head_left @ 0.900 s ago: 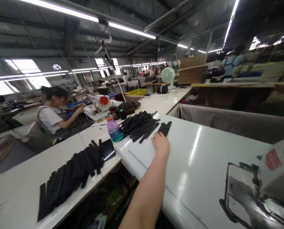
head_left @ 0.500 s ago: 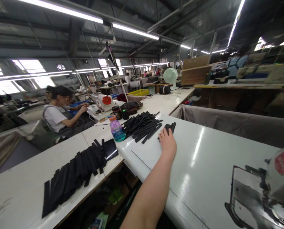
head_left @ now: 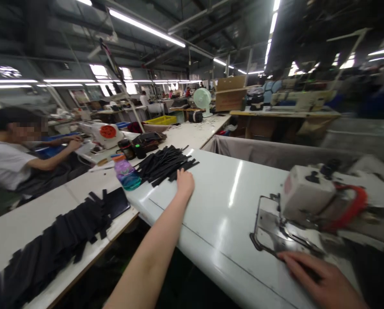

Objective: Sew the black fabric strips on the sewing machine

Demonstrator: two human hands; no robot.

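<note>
My left hand is stretched forward to the right edge of a loose pile of black fabric strips. Its fingers are curled together against the strips; their tips are partly hidden. At the lower right my right hand is beside the metal clamp frame of a sewing machine. Thumb and fingers there are pinched together, with something dark between them that I cannot make out. A longer row of black strips lies overlapped on the left table.
A purple and teal bottle stands left of the pile, near a dark flat tablet-like thing. A co-worker sits at the left by another sewing machine. A green fan stands farther back.
The view has turned right. My left hand has drawn the small bunch of strips left to the pile. My right hand has come into view by the sewing machine.
</note>
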